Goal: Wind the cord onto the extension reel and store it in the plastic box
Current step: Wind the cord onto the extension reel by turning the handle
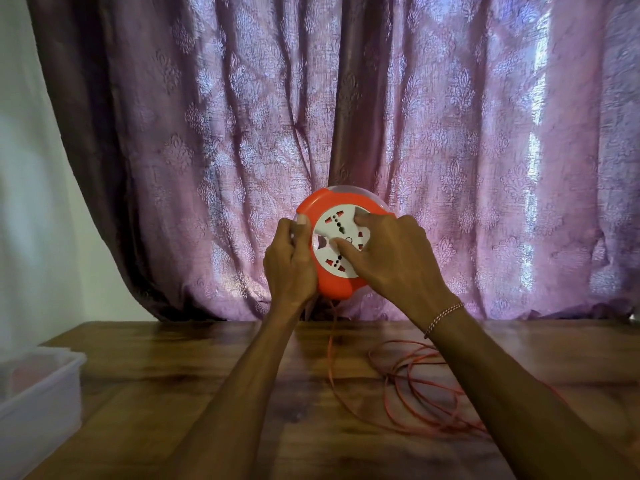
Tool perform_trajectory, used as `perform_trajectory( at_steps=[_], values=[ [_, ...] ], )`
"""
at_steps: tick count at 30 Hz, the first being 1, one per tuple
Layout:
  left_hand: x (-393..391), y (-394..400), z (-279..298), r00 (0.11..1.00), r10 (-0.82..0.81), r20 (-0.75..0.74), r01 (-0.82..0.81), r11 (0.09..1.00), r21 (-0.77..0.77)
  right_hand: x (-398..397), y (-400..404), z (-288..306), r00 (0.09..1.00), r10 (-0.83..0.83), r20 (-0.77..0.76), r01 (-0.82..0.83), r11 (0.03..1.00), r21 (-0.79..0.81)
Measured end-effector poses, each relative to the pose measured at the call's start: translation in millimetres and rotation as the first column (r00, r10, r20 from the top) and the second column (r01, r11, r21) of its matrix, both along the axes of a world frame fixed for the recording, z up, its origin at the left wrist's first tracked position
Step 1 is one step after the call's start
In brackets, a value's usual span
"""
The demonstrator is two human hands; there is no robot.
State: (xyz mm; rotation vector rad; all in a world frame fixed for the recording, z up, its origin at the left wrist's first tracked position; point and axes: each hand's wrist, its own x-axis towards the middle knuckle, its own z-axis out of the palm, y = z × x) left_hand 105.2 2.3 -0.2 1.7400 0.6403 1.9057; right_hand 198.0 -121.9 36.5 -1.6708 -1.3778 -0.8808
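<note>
I hold a round orange extension reel with a white socket face up in the air above the wooden table. My left hand grips its left rim, thumb on the front edge. The fingers of my right hand press on the white socket face. A thin orange cord hangs from the reel's underside down to the table and lies in loose loops at the right, partly hidden under my right forearm. The translucent plastic box stands at the table's left edge, open.
The wooden table fills the lower view. A purple patterned curtain hangs close behind the reel. A white wall is at the left.
</note>
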Motion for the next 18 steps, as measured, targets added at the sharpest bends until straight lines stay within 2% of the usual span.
perform_trajectory(
  at_steps=[2, 6, 10, 15, 18],
  values=[
    [-1, 3, 0, 1.0, -0.004, -0.002, 0.004, 1.0, -0.007, 0, -3, 4, 1.0, 0.009, 0.028, -0.008, 0.998, -0.055],
    [0, 2, 0, 1.0, -0.008, -0.013, 0.008, 1.0, -0.008, 2, -7, 9, 0.986, 0.138, 0.092, -0.119, 0.976, -0.183],
    [0, 0, 0, 1.0, -0.007, -0.008, 0.007, 1.0, -0.002, -2, -7, 5, 0.991, 0.053, 0.12, -0.009, 0.941, -0.338],
    [-2, 0, 1, 1.0, -0.014, 0.002, 0.014, 1.0, 0.004, -5, -6, 0, 0.987, -0.015, 0.159, 0.052, 0.971, -0.234],
    [-1, -1, 2, 1.0, -0.021, 0.022, 0.022, 1.0, -0.007, -4, -3, -4, 0.995, -0.038, 0.09, 0.051, 0.987, -0.15]
  ],
)
